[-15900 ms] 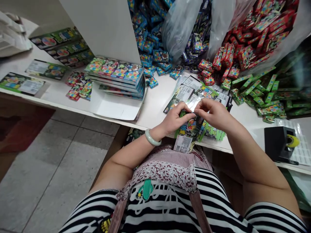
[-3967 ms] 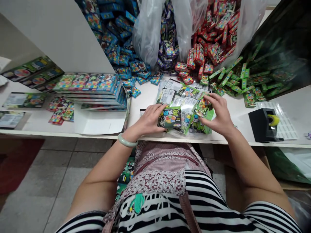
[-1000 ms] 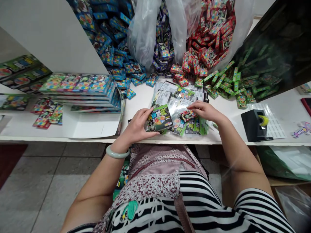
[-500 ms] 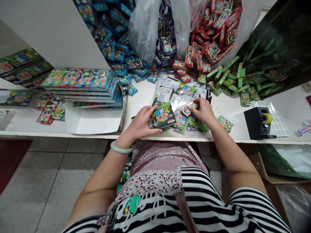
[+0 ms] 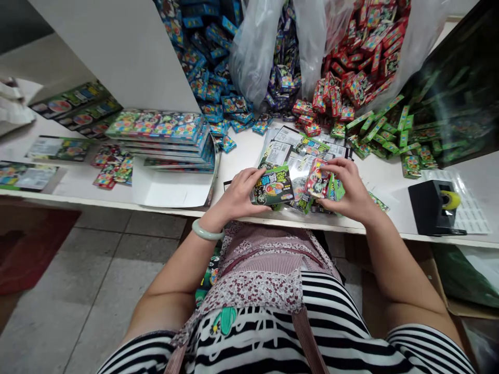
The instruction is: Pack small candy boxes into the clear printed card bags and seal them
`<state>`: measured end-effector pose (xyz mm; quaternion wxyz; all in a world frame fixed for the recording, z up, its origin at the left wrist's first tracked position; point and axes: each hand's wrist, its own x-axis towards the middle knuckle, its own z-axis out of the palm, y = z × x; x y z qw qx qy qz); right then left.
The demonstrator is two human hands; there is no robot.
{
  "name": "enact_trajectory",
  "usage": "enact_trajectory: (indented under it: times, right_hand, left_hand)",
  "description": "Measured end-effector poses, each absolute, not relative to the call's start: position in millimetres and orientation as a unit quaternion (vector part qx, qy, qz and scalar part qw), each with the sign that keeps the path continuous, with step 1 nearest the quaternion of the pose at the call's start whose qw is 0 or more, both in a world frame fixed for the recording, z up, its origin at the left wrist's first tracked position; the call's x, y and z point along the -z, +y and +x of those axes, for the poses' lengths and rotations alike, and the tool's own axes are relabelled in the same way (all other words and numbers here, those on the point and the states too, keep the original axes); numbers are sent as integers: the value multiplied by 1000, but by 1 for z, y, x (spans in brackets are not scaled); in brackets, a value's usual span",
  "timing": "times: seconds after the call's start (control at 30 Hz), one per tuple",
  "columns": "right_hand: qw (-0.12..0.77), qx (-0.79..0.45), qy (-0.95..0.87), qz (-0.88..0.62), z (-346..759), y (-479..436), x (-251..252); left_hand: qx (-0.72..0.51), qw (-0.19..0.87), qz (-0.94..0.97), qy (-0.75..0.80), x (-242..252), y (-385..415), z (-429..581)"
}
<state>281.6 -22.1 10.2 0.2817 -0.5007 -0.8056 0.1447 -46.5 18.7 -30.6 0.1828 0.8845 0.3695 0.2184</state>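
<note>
Gripping a green-and-black printed card packet (image 5: 273, 185) in our left hand (image 5: 237, 196), we pinch a small red candy box (image 5: 317, 179) in our right hand (image 5: 349, 189) above the white surface (image 5: 249, 150).

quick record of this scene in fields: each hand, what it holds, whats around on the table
left: left hand grips a green pouch by its left side
right: right hand holds a small red box
under hands: printed card sheets
piles behind: blue boxes, purple boxes, red boxes, green boxes
left side: stack of display cards
right side: black tape dispenser
surface: white table
</note>
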Motion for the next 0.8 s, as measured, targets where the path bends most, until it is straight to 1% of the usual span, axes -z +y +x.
enact_trajectory:
  times: [0.1,0.17,0.23,0.37,0.57,0.8]
  right_hand:
    - [203,-174,-868,-418,280,-27,-36]
    - [152,-187,-889,-390,279,-25,-45]
    - [123,-189,-899,-375,279,-22,-48]
    - [119,-192,-904,-362,280,-19,-51]
    - [129,-238,-902,-336,284,-19,-55]
    - [124,-219,-901,-353,280,-8,-50]
  left_hand:
    - [-216,182,895,345,28,19,-46]
    - [-206,182,903,330,28,18,-45]
    - [-200,178,909,320,27,18,-43]
    - [-199,173,909,324,27,18,-41]
    - [-186,189,910,319,27,19,-40]
    - [-206,246,901,291,27,15,-30]
